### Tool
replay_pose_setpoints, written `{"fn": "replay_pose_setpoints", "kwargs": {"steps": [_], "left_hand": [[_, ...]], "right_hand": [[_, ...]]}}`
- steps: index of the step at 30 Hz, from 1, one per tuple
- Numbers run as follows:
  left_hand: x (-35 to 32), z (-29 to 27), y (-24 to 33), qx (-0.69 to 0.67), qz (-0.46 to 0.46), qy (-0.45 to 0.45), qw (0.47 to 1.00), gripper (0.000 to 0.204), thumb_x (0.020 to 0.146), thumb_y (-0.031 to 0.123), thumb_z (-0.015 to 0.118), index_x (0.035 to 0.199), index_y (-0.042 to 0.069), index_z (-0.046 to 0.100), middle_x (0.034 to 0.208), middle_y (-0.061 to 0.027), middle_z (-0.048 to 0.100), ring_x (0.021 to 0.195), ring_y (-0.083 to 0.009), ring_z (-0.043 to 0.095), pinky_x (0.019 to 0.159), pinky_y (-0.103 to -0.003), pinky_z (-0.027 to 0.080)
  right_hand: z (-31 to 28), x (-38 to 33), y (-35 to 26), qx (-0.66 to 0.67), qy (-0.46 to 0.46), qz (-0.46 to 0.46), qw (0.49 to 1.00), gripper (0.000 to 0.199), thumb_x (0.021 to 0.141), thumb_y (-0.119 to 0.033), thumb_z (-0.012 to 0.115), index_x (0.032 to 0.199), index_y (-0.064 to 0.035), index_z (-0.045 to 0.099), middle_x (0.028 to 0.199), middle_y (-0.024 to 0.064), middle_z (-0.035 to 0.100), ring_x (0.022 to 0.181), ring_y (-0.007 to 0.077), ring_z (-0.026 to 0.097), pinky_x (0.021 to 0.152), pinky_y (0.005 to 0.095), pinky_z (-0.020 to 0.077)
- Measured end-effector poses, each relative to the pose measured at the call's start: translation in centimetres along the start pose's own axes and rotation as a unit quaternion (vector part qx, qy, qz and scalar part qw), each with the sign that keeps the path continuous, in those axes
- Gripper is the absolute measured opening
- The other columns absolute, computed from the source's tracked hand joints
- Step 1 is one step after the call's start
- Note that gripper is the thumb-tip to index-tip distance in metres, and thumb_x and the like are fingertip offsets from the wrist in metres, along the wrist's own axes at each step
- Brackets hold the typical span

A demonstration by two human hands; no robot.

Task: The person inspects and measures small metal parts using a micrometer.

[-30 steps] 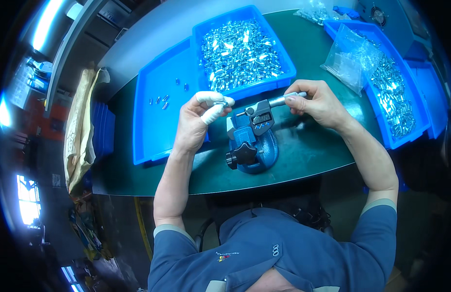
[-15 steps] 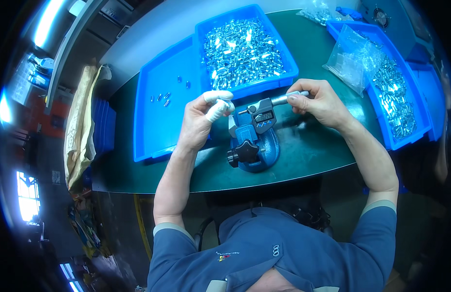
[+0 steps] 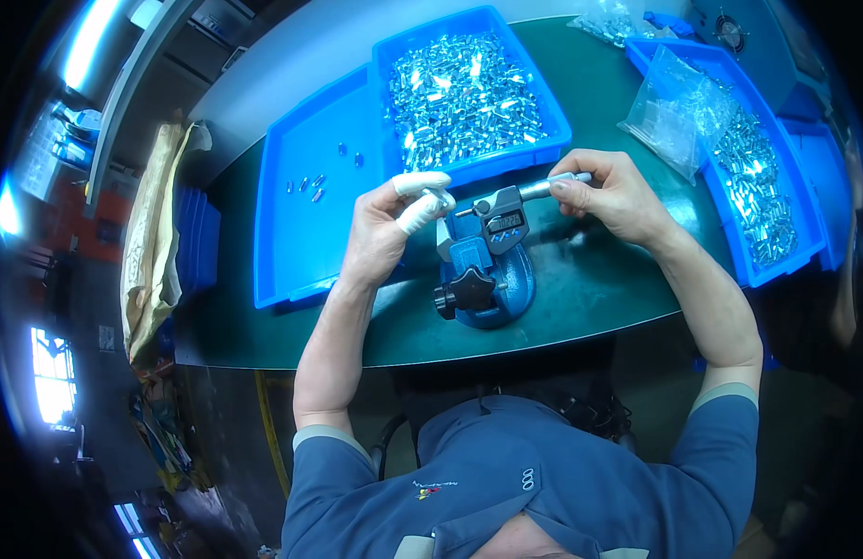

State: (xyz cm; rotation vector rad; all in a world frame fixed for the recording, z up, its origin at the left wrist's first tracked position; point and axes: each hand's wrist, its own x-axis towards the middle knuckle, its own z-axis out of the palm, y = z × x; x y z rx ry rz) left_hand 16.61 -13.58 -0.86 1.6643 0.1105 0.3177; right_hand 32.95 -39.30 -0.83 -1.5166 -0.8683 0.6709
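Observation:
A digital micrometer (image 3: 505, 210) with a small display is clamped in a blue stand (image 3: 517, 296) on the table before me. My left hand (image 3: 379, 231), with white covers on thumb and forefinger, pinches a small shiny metal piece (image 3: 440, 197) beside the micrometer's measuring gap. Its fingertips hide most of that piece and the gap's left end. At the other end, my right hand (image 3: 619, 199) is closed round the silver micrometer thimble (image 3: 540, 189), thumb and fingers on the knob.
Behind the micrometer stands a blue tray (image 3: 552, 135) heaped with small metal pieces. A shallower blue tray (image 3: 296, 238) to its left holds several loose pieces (image 3: 318, 195). At the right, another blue tray (image 3: 740, 265) holds more pieces and clear plastic bags (image 3: 669, 116). Brown paper (image 3: 152, 242) hangs at far left.
My left fingertips have shifted slightly right, nearer the micrometer's gap, with the metal piece between them. My right hand stays on the thimble, almost unmoved.

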Motion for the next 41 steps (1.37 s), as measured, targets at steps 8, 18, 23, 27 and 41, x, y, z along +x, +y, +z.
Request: {"fn": "replay_pose_setpoints", "kwargs": {"steps": [8, 18, 23, 27, 41], "left_hand": [[-0.2, 0.2, 0.8, 0.032, -0.019, -0.017, 0.999, 0.029, 0.091, 0.014, 0.07, 0.116, 0.0, 0.067, 0.097, -0.0071, 0.07, 0.091, -0.014, 0.064, 0.084, -0.029, 0.051], [0.1, 0.4, 1.2, 0.065, -0.038, -0.039, 0.996, 0.028, 0.092, 0.013, 0.069, 0.117, 0.003, 0.068, 0.098, -0.005, 0.07, 0.09, -0.0118, 0.065, 0.081, -0.029, 0.052], [0.0, 0.4, 1.4, 0.066, -0.052, -0.048, 0.995, 0.028, 0.092, 0.014, 0.067, 0.118, 0.003, 0.069, 0.097, -0.0044, 0.071, 0.089, -0.0108, 0.065, 0.081, -0.027, 0.052], [0.0, 0.6, 1.5, 0.072, -0.043, -0.047, 0.995, 0.028, 0.092, 0.014, 0.067, 0.118, 0.004, 0.069, 0.095, -0.0041, 0.071, 0.088, -0.0109, 0.065, 0.08, -0.028, 0.053], [-0.1, 0.3, 1.2, 0.065, -0.053, -0.046, 0.995, 0.029, 0.092, 0.014, 0.067, 0.119, 0.005, 0.069, 0.096, -0.0052, 0.071, 0.091, -0.0137, 0.067, 0.082, -0.03, 0.053]], "right_hand": [[0.0, 0.0, 0.0, -0.006, 0.002, 0.002, 1.0, 0.027, 0.093, -0.028, 0.068, 0.096, -0.0014, 0.068, 0.076, 0.0008, 0.063, 0.07, 0.007, 0.058, 0.064, 0.0226, 0.0469], [0.1, 0.0, 0.1, -0.007, 0.002, 0.007, 1.0, 0.027, 0.093, -0.028, 0.069, 0.097, -0.0016, 0.068, 0.077, 0.0005, 0.063, 0.072, 0.0071, 0.058, 0.065, 0.0223, 0.0472], [0.1, 0.0, 0.0, -0.001, -0.001, 0.009, 1.0, 0.028, 0.093, -0.029, 0.069, 0.098, -0.0017, 0.067, 0.078, 0.0008, 0.063, 0.072, 0.0072, 0.058, 0.065, 0.0223, 0.0472], [0.1, 0.0, 0.0, -0.012, 0.002, 0.005, 1.0, 0.027, 0.093, -0.028, 0.069, 0.098, -0.0017, 0.067, 0.078, 0.0011, 0.063, 0.072, 0.0071, 0.058, 0.066, 0.0225, 0.0473], [-0.3, 0.2, 0.8, -0.022, 0.003, 0.011, 1.0, 0.035, 0.093, -0.038, 0.068, 0.096, -0.0028, 0.069, 0.076, 0.0014, 0.065, 0.072, 0.0076, 0.06, 0.065, 0.0237, 0.048]]}}
